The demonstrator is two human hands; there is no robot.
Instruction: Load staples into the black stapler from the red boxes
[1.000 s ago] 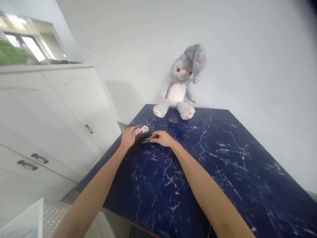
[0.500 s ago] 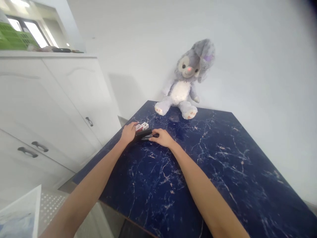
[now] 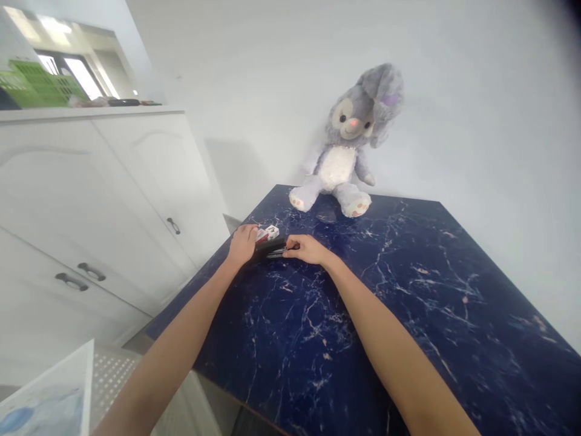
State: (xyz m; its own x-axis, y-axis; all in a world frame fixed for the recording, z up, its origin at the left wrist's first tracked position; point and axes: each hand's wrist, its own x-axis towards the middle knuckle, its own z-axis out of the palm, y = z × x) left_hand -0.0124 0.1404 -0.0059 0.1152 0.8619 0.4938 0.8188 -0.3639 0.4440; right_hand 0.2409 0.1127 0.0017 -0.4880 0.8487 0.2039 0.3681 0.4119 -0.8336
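A long black case-like object (image 3: 271, 244) lies on the dark blue marbled table (image 3: 308, 339). Its exact kind is hard to make out. My left hand (image 3: 244, 243) is curled over its left end, fingers closed on it. At the right end, my right hand (image 3: 305, 249) pinches a slim item with a dark handle (image 3: 294, 246); my fingers partly hide it. Slim silvery pieces (image 3: 275, 255) show along the case's near side. Just behind the case, by my left fingertips, sit small white and red boxes (image 3: 272, 231).
A grey plush rabbit (image 3: 338, 166) sits at the table's far edge against the wall. White cabinets (image 3: 136, 181) stand to the left, with a green basket (image 3: 43, 85) on top. A white-framed panel (image 3: 49, 393) is at the lower left.
The view has swung slightly left, so everything appears further right. My hands keep nearly the same places on the black case; the left fingers look slightly more curled.
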